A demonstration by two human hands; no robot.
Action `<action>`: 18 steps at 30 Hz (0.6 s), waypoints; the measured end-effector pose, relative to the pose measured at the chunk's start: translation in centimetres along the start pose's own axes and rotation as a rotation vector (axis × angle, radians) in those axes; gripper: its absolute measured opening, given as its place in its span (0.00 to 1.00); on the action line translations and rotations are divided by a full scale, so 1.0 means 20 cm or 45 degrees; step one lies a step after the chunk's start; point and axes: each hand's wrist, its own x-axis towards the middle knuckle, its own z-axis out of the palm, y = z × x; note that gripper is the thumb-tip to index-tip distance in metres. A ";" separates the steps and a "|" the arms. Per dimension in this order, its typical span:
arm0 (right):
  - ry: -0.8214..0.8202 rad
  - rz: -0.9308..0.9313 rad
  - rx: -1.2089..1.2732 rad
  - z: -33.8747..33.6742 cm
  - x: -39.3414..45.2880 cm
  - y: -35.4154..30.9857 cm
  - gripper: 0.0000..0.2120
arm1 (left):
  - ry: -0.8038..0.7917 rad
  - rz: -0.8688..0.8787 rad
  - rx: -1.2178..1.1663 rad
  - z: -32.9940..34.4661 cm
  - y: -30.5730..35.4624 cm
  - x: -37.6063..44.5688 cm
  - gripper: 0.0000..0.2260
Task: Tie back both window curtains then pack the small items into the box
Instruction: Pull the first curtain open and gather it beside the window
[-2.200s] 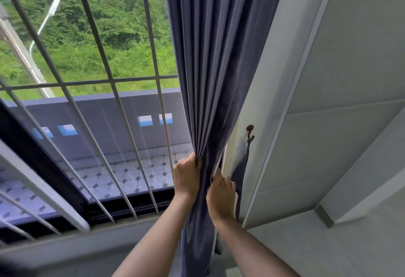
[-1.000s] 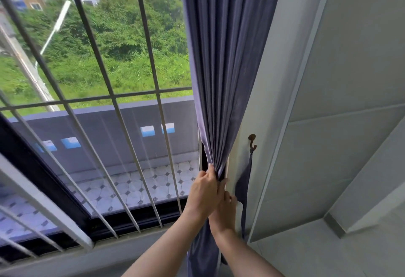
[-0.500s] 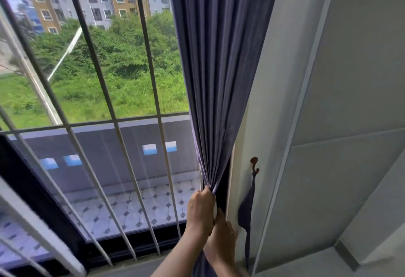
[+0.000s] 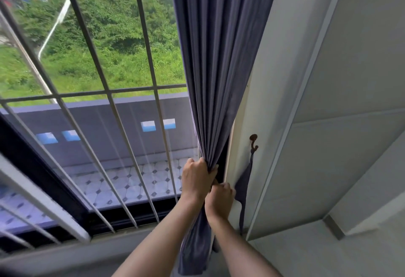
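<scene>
A dark blue-grey curtain [image 4: 217,57] hangs gathered at the window's right edge. My left hand [image 4: 196,177] grips the bunched folds at about sill height. Just below and to the right, my right hand [image 4: 220,200] is curled against the curtain's right edge; what it holds is hidden by the fingers. A matching fabric tie-back [image 4: 243,185] hangs loose from a brown wall hook [image 4: 253,143] on the white window frame, right next to my right hand. No box or small items are in view.
A window [image 4: 87,123] with slanted metal bars fills the left side, above a sill [image 4: 65,252]. The white frame and a pale wall [image 4: 339,123] rise on the right. Trees and buildings lie outside.
Both hands have gathered the curtain tighter and pushed it right toward the frame. My right hand has shifted from behind the left to beside the hanging tie-back.
</scene>
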 end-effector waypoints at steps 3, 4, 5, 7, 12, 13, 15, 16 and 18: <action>-0.016 -0.019 0.048 0.02 0.01 0.01 0.11 | -0.021 0.039 0.051 -0.05 0.02 0.06 0.18; -0.028 -0.019 0.056 0.03 0.01 0.02 0.11 | -0.030 0.067 0.076 -0.07 0.02 0.08 0.19; -0.026 -0.029 0.055 0.04 0.00 0.02 0.11 | -0.044 0.099 0.112 -0.09 0.03 0.09 0.19; -0.022 -0.049 0.048 0.04 0.00 0.02 0.12 | -0.090 0.148 0.196 -0.12 0.04 0.10 0.18; -0.203 0.089 0.403 0.05 -0.04 0.05 0.22 | -0.168 0.162 0.108 -0.13 0.05 0.08 0.12; -0.216 0.103 0.399 0.06 -0.05 0.05 0.26 | -0.182 0.159 0.066 -0.12 0.05 0.08 0.12; -0.175 0.102 0.289 0.08 -0.05 0.05 0.28 | -0.201 0.138 0.012 -0.12 0.04 0.08 0.12; -0.150 0.109 0.237 0.08 -0.04 0.04 0.25 | -0.201 0.129 -0.006 -0.11 0.04 0.08 0.13; -0.123 0.111 0.194 0.07 -0.02 0.04 0.16 | -0.186 0.125 -0.017 -0.10 0.03 0.07 0.15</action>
